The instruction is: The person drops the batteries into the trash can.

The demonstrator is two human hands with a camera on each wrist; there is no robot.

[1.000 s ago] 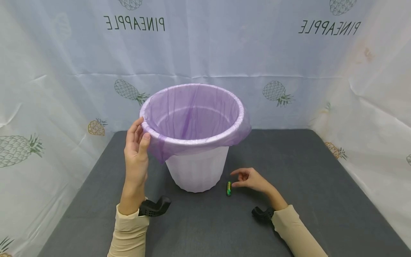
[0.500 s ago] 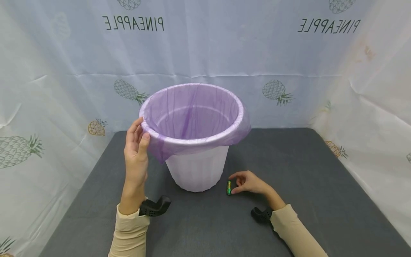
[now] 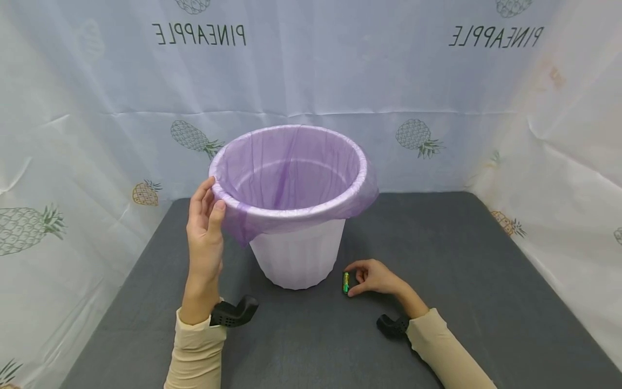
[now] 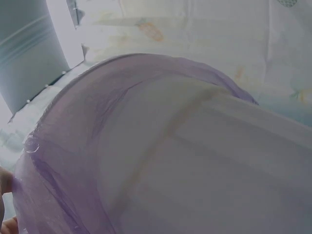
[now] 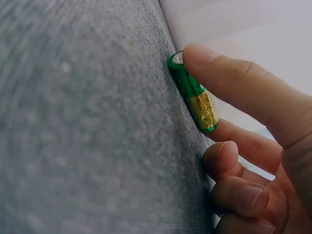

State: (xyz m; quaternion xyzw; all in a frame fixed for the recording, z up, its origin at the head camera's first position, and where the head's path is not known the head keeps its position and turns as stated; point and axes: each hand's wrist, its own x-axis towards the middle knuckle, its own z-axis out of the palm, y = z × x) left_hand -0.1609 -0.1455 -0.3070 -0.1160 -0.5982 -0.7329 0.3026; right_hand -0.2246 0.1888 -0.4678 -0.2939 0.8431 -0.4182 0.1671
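Observation:
In the head view a white trash can (image 3: 298,254) stands on the table, lined with a purple bag (image 3: 243,219) folded over its rim. My left hand (image 3: 204,232) rests against the left outside of the rim, fingers and thumb touching the bag. A small green and gold battery (image 3: 346,282) lies on the table to the right of the can's base. My right hand (image 3: 376,278) pinches it lengthwise; in the right wrist view the thumb (image 5: 234,73) is at one end of the battery (image 5: 197,95) and the index finger (image 5: 248,141) at the other.
The dark grey tabletop (image 3: 437,243) lies under both arms. A pale curtain (image 3: 311,65) with pineapple prints hangs behind and at the sides. Black wrist mounts (image 3: 235,312) sit on both wrists.
My right hand has come slightly left and closed in from beside the battery, thumb and index finger now at its ends. The left hand and the can have stayed in place.

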